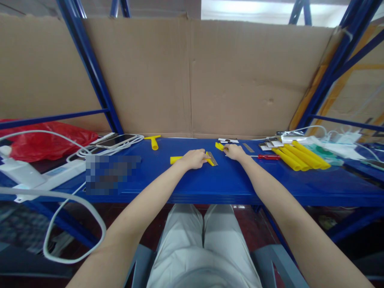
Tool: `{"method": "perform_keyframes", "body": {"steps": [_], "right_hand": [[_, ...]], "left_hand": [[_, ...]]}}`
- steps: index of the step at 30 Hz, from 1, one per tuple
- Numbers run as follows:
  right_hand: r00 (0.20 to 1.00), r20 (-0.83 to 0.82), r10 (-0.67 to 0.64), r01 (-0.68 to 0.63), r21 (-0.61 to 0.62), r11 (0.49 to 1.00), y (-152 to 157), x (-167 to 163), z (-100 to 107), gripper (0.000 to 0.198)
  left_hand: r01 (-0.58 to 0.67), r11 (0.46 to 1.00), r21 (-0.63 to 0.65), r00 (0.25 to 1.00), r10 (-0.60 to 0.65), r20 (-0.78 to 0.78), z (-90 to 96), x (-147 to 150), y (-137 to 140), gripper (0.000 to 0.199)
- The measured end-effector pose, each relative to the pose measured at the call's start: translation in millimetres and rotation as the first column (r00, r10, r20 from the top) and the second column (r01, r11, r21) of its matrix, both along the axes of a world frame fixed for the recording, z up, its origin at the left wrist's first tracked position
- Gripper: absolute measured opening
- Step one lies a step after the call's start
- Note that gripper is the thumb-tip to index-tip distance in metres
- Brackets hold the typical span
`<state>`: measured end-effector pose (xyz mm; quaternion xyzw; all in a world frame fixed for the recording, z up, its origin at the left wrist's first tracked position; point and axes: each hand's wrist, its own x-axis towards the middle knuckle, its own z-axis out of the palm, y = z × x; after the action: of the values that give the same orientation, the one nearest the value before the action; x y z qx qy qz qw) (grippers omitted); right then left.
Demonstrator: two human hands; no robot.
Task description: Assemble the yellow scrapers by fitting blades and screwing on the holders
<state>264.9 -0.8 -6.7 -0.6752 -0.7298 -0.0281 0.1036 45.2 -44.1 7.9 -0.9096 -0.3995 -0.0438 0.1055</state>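
Note:
My left hand (195, 159) is closed around a yellow-handled scraper (175, 160), which lies along the blue tabletop. Its flat metal blade (213, 159) sticks out to the right of my fingers. Just right of that, my right hand (235, 152) pinches a small yellow plastic piece (219, 147) near the table surface. A loose metal blade (248, 148) lies beyond my right hand. Close to that wrist is a screwdriver with a red handle (269, 157). Farther left, a yellow T-shaped scraper part (154, 143) rests near the back edge.
Several yellow tube handles (300, 157) lie at the right beside plastic packaging (327, 150). On the left are a white power strip (60, 174), coiled white cable (111, 147), a phone (115, 141) and a red bag (51, 138). A cardboard panel (192, 76) closes the back.

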Motion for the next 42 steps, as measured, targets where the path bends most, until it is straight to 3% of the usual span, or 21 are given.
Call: {"method": "perform_keyframes", "body": {"steps": [5,12,15,18,24,27,32,36,42], "right_hand": [[0.998,0.023,-0.054,0.053,0.03,0.998,-2,2,4,0.025],[0.995,0.096,-0.03,0.027,0.036,0.999,-3,3,9,0.036],[0.998,-0.011,-0.065,0.065,0.088,0.994,-1,8,6,0.038],[0.97,-0.235,-0.062,0.099,0.149,0.984,5,16,1,0.035],[0.804,-0.594,0.025,0.198,0.307,0.931,14,33,-1,0.023],[0.67,-0.733,0.116,0.208,0.336,0.919,13,34,3,0.02],[0.396,-0.902,0.169,0.219,0.272,0.937,5,16,13,0.016],[0.212,-0.97,0.122,0.18,0.161,0.97,-6,0,21,0.018],[0.023,-1.0,0.005,0.046,0.006,0.999,-21,-11,26,0.012]], "left_hand": [[0.004,1.0,0.01,1.0,-0.004,-0.002,0.1,0,0,0.036],[-0.001,1.0,0.008,1.0,0.002,-0.02,1.3,0,-1,0.037],[0.002,1.0,0.011,1.0,-0.002,-0.02,1.0,0,-1,0.036],[0.004,1.0,0.021,1.0,-0.004,-0.015,0.1,0,-1,0.036],[0.009,1.0,0.018,1.0,-0.009,0.001,-0.6,0,0,0.036],[0.012,1.0,0.013,1.0,-0.012,0.008,-0.4,0,0,0.036],[0.015,1.0,0.02,1.0,-0.015,0.009,-0.1,0,-1,0.035],[0.007,1.0,0.01,1.0,-0.007,-0.002,0.1,0,-1,0.035],[0.003,1.0,0.004,1.0,-0.003,-0.001,-0.2,0,0,0.036]]}}
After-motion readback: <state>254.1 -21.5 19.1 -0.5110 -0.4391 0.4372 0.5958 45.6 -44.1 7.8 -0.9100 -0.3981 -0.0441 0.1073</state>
